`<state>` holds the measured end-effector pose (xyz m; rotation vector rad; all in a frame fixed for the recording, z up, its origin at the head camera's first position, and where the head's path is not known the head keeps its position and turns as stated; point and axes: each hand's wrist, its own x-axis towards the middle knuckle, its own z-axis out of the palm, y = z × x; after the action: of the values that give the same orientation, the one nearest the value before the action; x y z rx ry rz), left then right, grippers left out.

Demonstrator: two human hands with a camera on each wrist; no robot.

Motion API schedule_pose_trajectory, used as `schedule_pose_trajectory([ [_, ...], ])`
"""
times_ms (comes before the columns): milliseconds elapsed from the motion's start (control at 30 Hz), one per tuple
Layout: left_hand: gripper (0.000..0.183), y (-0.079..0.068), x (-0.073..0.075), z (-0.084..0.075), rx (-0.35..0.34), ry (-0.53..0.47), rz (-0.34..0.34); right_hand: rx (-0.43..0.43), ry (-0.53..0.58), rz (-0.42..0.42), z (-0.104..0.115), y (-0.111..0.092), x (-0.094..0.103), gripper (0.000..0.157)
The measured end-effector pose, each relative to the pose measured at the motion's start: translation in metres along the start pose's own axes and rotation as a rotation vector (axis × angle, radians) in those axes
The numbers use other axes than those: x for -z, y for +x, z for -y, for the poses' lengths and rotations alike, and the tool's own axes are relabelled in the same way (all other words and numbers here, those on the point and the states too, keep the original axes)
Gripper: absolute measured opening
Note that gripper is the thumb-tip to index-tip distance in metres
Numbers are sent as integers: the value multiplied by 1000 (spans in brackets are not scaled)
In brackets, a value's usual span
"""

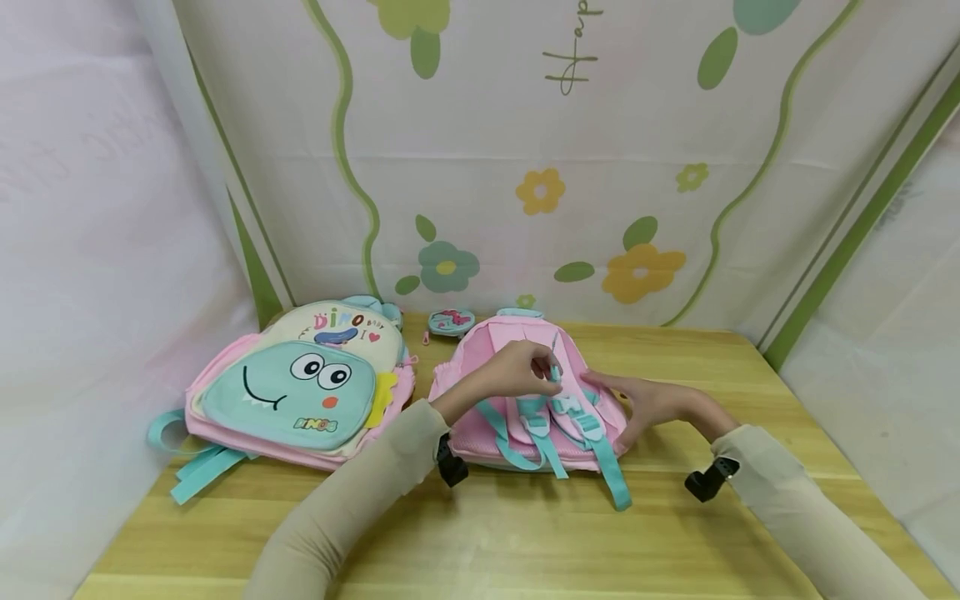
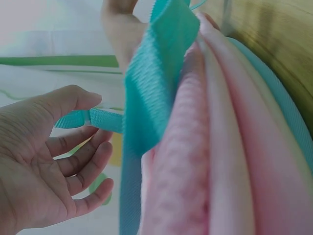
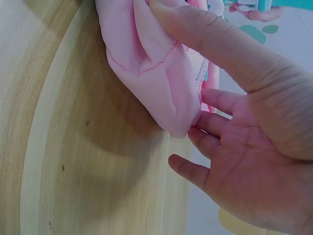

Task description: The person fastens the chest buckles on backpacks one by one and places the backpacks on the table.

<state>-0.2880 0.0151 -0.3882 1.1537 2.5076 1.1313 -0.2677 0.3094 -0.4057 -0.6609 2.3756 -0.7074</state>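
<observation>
A pink backpack [image 1: 468, 433] lies on the table with its straps facing up. Teal webbing straps [image 1: 611, 471] hang from it over its near edge. Above its middle, my left hand [image 1: 525, 368] pinches a narrow teal strap [image 2: 106, 120] between thumb and fingers; the other fingers curl loosely. My right hand [image 1: 656, 404] is at the backpack's right side, thumb and fingers spread apart. In the right wrist view, its thumb [image 3: 205, 34] lies over the pink side fabric [image 3: 181, 93], and the fingertips touch that fabric's edge.
To the left lies a dinosaur backpack [image 1: 288, 396] with a teal face pocket and trailing straps. A small round teal pouch [image 1: 452, 322] sits behind, near the printed back curtain [image 1: 480, 125]. The wooden table [image 1: 525, 542] extends in front.
</observation>
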Motion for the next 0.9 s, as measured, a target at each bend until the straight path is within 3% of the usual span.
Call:
schedule_pose_trajectory([
  [200, 14, -9, 12, 6, -2, -64, 5, -4, 10, 1, -1, 0, -1, 126],
  [533, 15, -29, 38, 14, 0, -142, 68, -7, 17, -11, -3, 1, 1, 127],
  [900, 16, -41, 48, 25, 81, -21, 158, -6, 10, -8, 1, -2, 1, 128],
])
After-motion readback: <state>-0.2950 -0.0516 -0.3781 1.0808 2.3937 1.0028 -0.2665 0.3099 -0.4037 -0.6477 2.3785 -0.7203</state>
